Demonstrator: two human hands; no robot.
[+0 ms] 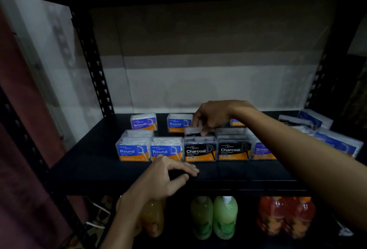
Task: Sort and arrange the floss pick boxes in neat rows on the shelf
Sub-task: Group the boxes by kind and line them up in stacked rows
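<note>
White picks in Round box (166,148)

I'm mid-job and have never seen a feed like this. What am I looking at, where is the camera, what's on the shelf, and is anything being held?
There is no machine: a person works with bare hands, filmed by a camera worn on the head, looking down and forward.

The black shelf holds small clear floss pick boxes. The front row reads, from the left, Round box, another Round, Charcoal box, another Charcoal, then a Smooth one. More stand behind, and loose ones lie at the far right.

The right hand reaches over and pinches a dark box in the second row. The left hand rests open on the shelf's front edge, holding nothing. Bottles stand on the shelf below.
</note>
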